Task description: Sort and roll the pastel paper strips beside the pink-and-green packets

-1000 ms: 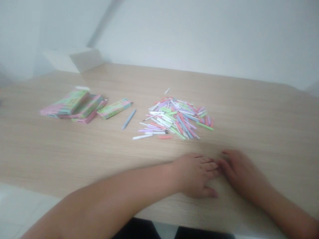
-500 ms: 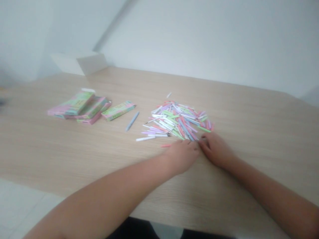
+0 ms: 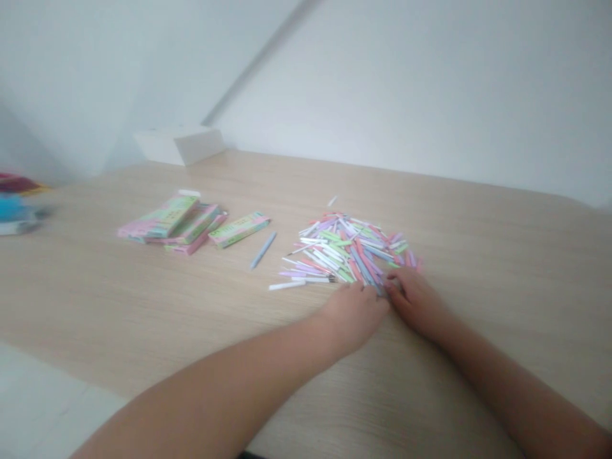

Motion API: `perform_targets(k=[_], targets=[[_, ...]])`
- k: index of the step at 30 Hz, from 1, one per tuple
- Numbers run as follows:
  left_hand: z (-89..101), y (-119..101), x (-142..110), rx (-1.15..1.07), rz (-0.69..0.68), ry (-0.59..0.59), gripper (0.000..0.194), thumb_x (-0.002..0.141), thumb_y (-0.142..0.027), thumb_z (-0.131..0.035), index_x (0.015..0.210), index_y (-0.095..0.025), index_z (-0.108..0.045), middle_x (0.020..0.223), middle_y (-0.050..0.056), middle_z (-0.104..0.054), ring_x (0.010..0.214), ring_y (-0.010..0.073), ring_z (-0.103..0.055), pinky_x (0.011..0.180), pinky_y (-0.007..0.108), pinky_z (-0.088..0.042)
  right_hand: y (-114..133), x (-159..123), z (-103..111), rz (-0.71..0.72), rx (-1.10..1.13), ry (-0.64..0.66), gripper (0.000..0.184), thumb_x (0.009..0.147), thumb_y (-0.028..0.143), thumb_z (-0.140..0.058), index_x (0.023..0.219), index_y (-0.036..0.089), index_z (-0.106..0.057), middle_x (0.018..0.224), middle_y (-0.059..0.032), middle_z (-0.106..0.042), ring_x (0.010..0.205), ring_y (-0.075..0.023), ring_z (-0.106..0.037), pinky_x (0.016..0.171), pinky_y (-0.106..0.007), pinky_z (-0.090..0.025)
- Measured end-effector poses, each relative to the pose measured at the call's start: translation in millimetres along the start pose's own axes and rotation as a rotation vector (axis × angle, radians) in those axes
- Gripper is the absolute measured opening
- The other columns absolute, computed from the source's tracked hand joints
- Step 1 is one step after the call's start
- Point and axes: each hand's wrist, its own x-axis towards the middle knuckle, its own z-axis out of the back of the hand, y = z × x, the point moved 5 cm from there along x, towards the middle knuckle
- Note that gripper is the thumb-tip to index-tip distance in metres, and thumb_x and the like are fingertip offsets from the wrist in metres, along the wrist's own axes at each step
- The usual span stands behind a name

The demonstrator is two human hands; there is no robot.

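Note:
A heap of slim pastel pens (image 3: 344,248) in white, green, purple, pink and blue lies on the table, some showing thin dark tips. At its near edge my left hand (image 3: 358,312) rests palm down, fingers curled under and pressed together. My right hand (image 3: 415,299) touches the heap's near right edge, thumb and fingers bent inward. The fingertips of both hands nearly meet at the ends of a few pens. Blur and the hands themselves hide what, if anything, the fingers grip.
Left of the heap lie a single blue-grey pen (image 3: 262,250), a pastel box (image 3: 239,231) and a stack of similar boxes (image 3: 176,220). A white box (image 3: 201,145) stands near the wall. Blurred coloured items (image 3: 16,204) appear at the far left. One white pen (image 3: 332,201) lies behind the heap.
The view has shifted, so everything sits lower and farther right. A red pen that showed beside my left hand is out of sight. Both hands stay at the heap's near edge.

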Motion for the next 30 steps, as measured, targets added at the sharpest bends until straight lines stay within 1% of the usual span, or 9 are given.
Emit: perform_targets(k=[3, 7, 9, 11, 13, 15, 19, 24, 30], targets=[[0.6, 2, 1, 0.013, -0.013, -0.035, 0.018, 0.099, -0.018, -0.053, 0.108, -0.014, -0.068, 0.101, 0.012, -0.068, 0.096, 0.0294, -0.066, 0.080, 0.041, -0.055, 0, -1, 0, -0.001, 0.029, 0.005, 0.028, 0.105, 0.040, -0.043, 0.103, 0.019, -0.061, 0.099, -0.0119, -0.066, 0.094, -0.0280, -0.061, 0.084, -0.041, -0.048], [10.5, 8, 2, -0.051, -0.031, -0.125, 0.024, 0.098, -0.013, -0.052, 0.118, -0.012, -0.065, 0.105, 0.011, -0.067, 0.101, 0.0273, -0.064, 0.089, 0.040, -0.054, 8, -7, 3, 0.036, 0.137, 0.055, 0.021, 0.105, 0.035, -0.045, 0.111, 0.021, -0.060, 0.104, -0.0103, -0.066, 0.096, -0.0262, -0.061, 0.087, -0.042, -0.049], [17.6, 15, 1, -0.196, 0.036, -0.206, 0.024, 0.098, -0.012, -0.050, 0.117, -0.015, -0.065, 0.108, 0.010, -0.067, 0.104, 0.0248, -0.063, 0.093, 0.038, -0.052, 17, -12, 5, 0.077, 0.192, 0.079, 0.019, 0.104, 0.032, -0.047, 0.114, 0.022, -0.059, 0.107, -0.0098, -0.066, 0.098, -0.0254, -0.061, 0.089, -0.042, -0.049], [22.7, 25, 0, -0.412, 0.160, -0.322, 0.020, 0.100, -0.015, -0.049, 0.109, -0.018, -0.066, 0.108, 0.007, -0.067, 0.105, 0.0217, -0.062, 0.095, 0.035, -0.051, 29, -17, 8, 0.121, 0.216, 0.107, 0.021, 0.102, 0.030, -0.051, 0.120, 0.023, -0.058, 0.109, -0.0098, -0.066, 0.098, -0.0251, -0.061, 0.090, -0.042, -0.050], [23.3, 32, -2, -0.606, 0.261, -0.427, 0.018, 0.101, -0.018, -0.049, 0.104, -0.020, -0.067, 0.105, 0.005, -0.068, 0.104, 0.0196, -0.062, 0.095, 0.033, -0.051, 40, -20, 9, 0.151, 0.217, 0.139, 0.025, 0.099, 0.031, -0.057, 0.123, 0.023, -0.058, 0.111, -0.0101, -0.067, 0.098, -0.0256, -0.062, 0.091, -0.043, -0.050], [20.5, 35, -3, -0.733, 0.312, -0.490, 0.017, 0.101, -0.020, -0.051, 0.105, -0.020, -0.067, 0.105, 0.004, -0.069, 0.103, 0.0186, -0.063, 0.095, 0.033, -0.050, 49, -21, 9, 0.173, 0.222, 0.151, 0.028, 0.096, 0.033, -0.062, 0.123, 0.023, -0.060, 0.116, -0.0111, -0.068, 0.105, -0.0273, -0.062, 0.094, -0.044, -0.050], [11.0, 34, -2, -0.854, 0.362, -0.499, 0.015, 0.098, -0.022, -0.055, 0.105, -0.021, -0.068, 0.105, 0.004, -0.071, 0.101, 0.0188, -0.064, 0.095, 0.033, -0.051, 58, -21, 9, 0.207, 0.265, 0.158, 0.027, 0.097, 0.036, -0.063, 0.121, 0.023, -0.063, 0.121, -0.0109, -0.069, 0.111, -0.0275, -0.063, 0.096, -0.043, -0.049], [6.3, 31, -2, -0.868, 0.359, -0.487, 0.015, 0.096, -0.023, -0.056, 0.104, -0.022, -0.069, 0.102, 0.003, -0.071, 0.099, 0.0188, -0.064, 0.092, 0.034, -0.051, 59, -20, 9, 0.181, 0.237, 0.117, 0.023, 0.096, 0.033, -0.063, 0.116, 0.022, -0.065, 0.106, -0.0083, -0.070, 0.092, -0.0240, -0.063, 0.083, -0.038, -0.050], [3.1, 31, 0, -0.899, 0.364, -0.464, 0.013, 0.096, -0.024, -0.058, 0.101, -0.022, -0.069, 0.098, 0.002, -0.071, 0.094, 0.0183, -0.065, 0.088, 0.032, -0.051, 57, -17, 9, 0.102, 0.173, 0.091, 0.016, 0.096, 0.031, -0.062, 0.109, 0.022, -0.066, 0.087, -0.0030, -0.065, 0.075, -0.0194, -0.057, 0.071, -0.032, -0.045]])
